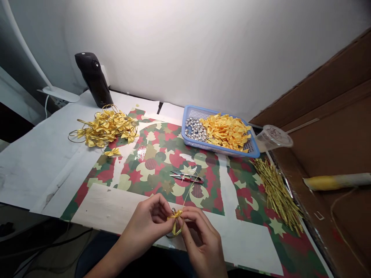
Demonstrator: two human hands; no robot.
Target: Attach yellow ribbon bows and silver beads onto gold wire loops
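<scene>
Near the table's front edge, my left hand (152, 219) and my right hand (199, 235) meet around a small yellow ribbon bow (175, 223). Fingertips of both hands pinch it from either side. A silver bell (173, 211) shows at its top, and a loop of gold cord hangs below. One thin, pale thread rises from the bow and curves toward the thread snips (187, 177), which lie on the patterned paper just beyond my hands. The exact spot where each fingertip grips is partly hidden.
A pile of yellow bows with gold loops (107, 127) lies at left, near a black bottle (94, 79). The blue basket (222, 150) at the back holds silver bells and yellow bows. Gold cords (276, 193) and a clear plastic cup (274, 138) are at right, beside cardboard (333, 127).
</scene>
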